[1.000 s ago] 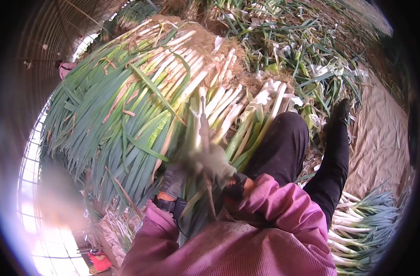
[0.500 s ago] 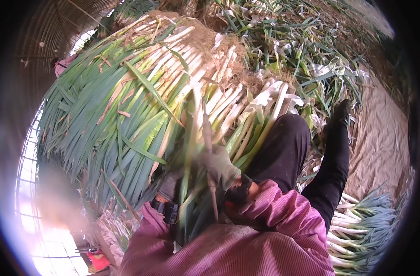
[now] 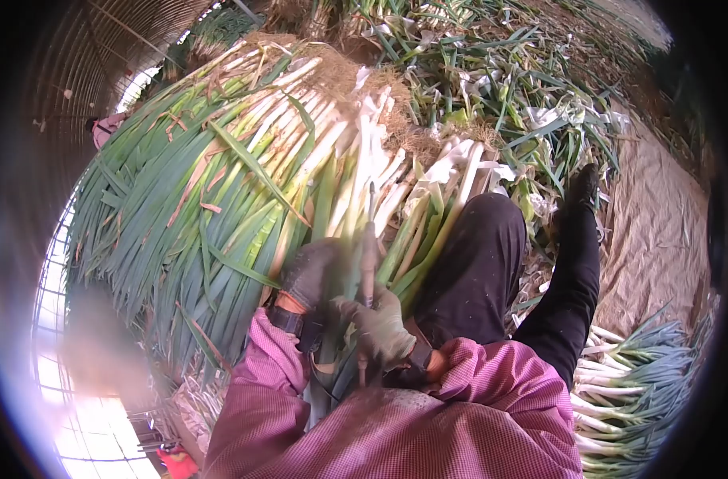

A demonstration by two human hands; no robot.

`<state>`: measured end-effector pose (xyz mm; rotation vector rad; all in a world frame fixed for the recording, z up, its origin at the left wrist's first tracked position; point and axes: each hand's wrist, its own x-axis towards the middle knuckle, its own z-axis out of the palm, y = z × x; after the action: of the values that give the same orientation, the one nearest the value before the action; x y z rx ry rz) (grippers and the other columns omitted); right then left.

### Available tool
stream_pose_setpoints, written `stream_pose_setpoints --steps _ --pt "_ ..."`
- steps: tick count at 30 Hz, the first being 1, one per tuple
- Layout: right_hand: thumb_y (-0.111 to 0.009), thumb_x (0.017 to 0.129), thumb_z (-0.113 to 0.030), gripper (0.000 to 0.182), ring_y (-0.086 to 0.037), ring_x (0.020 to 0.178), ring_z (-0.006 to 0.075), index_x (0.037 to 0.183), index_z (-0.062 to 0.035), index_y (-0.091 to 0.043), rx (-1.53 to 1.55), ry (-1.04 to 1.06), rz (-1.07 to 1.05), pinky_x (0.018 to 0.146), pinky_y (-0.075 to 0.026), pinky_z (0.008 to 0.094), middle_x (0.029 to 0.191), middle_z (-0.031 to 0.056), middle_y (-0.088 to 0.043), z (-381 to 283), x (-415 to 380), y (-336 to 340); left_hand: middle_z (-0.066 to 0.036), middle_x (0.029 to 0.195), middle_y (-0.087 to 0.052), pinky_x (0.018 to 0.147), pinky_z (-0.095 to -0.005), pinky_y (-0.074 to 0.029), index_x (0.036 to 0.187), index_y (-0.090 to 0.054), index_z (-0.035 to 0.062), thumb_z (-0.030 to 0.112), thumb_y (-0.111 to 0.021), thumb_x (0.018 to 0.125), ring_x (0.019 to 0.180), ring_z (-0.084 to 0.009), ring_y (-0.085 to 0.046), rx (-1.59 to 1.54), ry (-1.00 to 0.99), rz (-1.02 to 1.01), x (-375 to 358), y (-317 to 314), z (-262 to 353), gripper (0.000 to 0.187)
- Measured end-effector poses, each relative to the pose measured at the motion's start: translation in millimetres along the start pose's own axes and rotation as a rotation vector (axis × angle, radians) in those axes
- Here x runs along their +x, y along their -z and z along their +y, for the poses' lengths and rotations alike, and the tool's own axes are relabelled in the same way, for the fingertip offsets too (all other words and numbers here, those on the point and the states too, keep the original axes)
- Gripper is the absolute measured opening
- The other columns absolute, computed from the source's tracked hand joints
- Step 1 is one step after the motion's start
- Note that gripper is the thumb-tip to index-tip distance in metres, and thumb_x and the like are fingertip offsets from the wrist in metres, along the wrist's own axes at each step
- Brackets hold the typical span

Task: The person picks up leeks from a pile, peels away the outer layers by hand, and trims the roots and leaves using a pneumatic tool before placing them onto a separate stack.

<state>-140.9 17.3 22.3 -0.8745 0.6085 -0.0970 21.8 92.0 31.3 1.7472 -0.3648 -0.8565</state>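
Observation:
A large heap of long green onions (image 3: 220,184) lies before me, white stems and roots pointing up and right, leaves down and left. My left hand (image 3: 314,270), in a dark glove, is closed around green onion stalks at the heap's near edge; its fingertips are partly hidden. My right hand (image 3: 386,326), in a pale, dirty glove, grips a slender rod-like tool (image 3: 369,259) with a thin tip pointing up toward the white stems. The tool's lower end runs down toward my lap. Some loose green onions (image 3: 451,207) rest against my raised knee.
Stripped leaves and peelings (image 3: 531,96) cover the ground beyond the heap. Brown sheeting (image 3: 651,239) lies to the right of my outstretched leg. More green onions (image 3: 607,407) are piled at the lower right. Another person (image 3: 107,128) shows at the far left.
The right hand and tool have moved down toward my lap. My left hand has moved up and slightly right, onto the stalks. The view has shifted slightly.

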Motion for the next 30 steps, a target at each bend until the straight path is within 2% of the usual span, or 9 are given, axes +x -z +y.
stream_pose_setpoints --steps 2,4,8,14,16,19,23,25,30 --pt "-0.073 0.083 -0.019 0.032 -0.054 0.058 0.0140 0.100 -0.0004 -0.054 0.072 -0.025 0.032 0.052 -0.046 0.0316 0.075 0.0075 -0.058 -2 -4 1 -0.011 0.085 -0.065 0.074 -0.0332 -0.050 0.095 -0.064 0.0026 0.016 -0.056 0.088 0.081 -0.0200 -0.064 -0.010 0.065 0.081 -5 -2 0 0.017" --pt "-0.072 0.083 -0.019 0.032 -0.054 0.060 0.0140 0.101 0.0003 -0.054 -0.026 -0.165 -0.060 0.055 -0.046 0.0309 0.076 0.0072 -0.058 -19 -12 7 -0.015 0.083 -0.063 0.071 -0.0359 -0.050 0.092 -0.063 0.0026 0.014 -0.056 0.085 0.080 -0.0255 -0.063 0.516 -0.316 -0.009 -7 0 0 0.015" --pt "-0.072 0.083 -0.018 0.034 -0.055 0.062 0.0138 0.105 0.0021 -0.055 -0.106 -0.100 -0.079 0.057 -0.047 0.0298 0.077 0.0068 -0.060 -19 -8 13 -0.003 0.085 -0.065 0.072 -0.0298 -0.048 0.098 -0.064 0.0019 0.021 -0.053 0.093 0.080 -0.0152 -0.061 1.331 -0.492 -0.080 -25 5 -1 0.023" --pt "-0.074 0.081 -0.018 0.038 -0.056 0.065 0.0142 0.106 0.0043 -0.056 0.041 0.032 -0.077 0.059 -0.047 0.0296 0.079 0.0067 -0.061 -4 10 22 -0.010 0.095 -0.067 0.079 -0.0311 -0.048 0.104 -0.065 0.0026 0.019 -0.053 0.093 0.089 -0.0161 -0.062 0.412 -0.161 0.105 -80 -2 -65 0.023" --pt "-0.074 0.081 -0.017 0.037 -0.056 0.066 0.0142 0.106 0.0047 -0.056 -0.025 -0.001 -0.101 0.060 -0.047 0.0292 0.079 0.0069 -0.061 -11 3 24 -0.013 0.100 -0.065 0.084 -0.0302 -0.048 0.114 -0.062 0.0039 0.016 -0.052 0.093 0.094 -0.0198 -0.062 1.381 -0.374 -0.142 -57 28 -120 0.027" --pt "-0.073 0.081 -0.017 0.037 -0.057 0.069 0.0145 0.106 0.0051 -0.056 -0.148 -0.109 -0.120 0.062 -0.048 0.0291 0.081 0.0073 -0.061 -27 -9 31 -0.011 0.085 -0.066 0.066 -0.0364 -0.050 0.096 -0.064 0.0028 0.027 -0.053 0.091 0.074 -0.0218 -0.064 1.546 -0.479 -0.261 -92 -27 -81 0.028" --pt "-0.070 0.082 -0.015 0.032 -0.058 0.067 0.0157 0.105 0.0026 -0.055 0.155 0.074 0.116 0.059 -0.048 0.0298 0.086 0.0077 -0.061 -22 -18 33 -0.012 0.094 -0.068 0.076 -0.0331 -0.051 0.107 -0.063 0.0013 0.022 -0.058 0.089 0.085 -0.0232 -0.065 0.583 -0.424 -0.227 -111 -53 -120 0.028" --pt "-0.066 0.085 -0.013 0.017 -0.049 0.054 0.0083 0.095 -0.0023 -0.058 0.205 0.039 0.175 0.046 -0.040 0.0241 0.071 -0.0005 -0.055 -40 -31 34 -0.013 0.099 -0.067 0.080 -0.0317 -0.050 0.113 -0.062 0.0009 0.019 -0.060 0.088 0.091 -0.0236 -0.065 0.744 -0.446 -0.362 -110 -61 -90 0.030" --pt "-0.071 0.082 -0.014 0.026 -0.061 0.061 0.0194 0.096 0.0044 -0.059 0.079 -0.244 0.065 0.051 -0.049 0.0316 0.080 0.0091 -0.063 -43 -45 30 -0.014 0.102 -0.063 0.081 -0.0368 -0.049 0.110 -0.059 0.0040 0.014 -0.059 0.082 0.093 -0.0263 -0.062 1.325 -0.565 -0.123 -82 -43 -86 0.030"
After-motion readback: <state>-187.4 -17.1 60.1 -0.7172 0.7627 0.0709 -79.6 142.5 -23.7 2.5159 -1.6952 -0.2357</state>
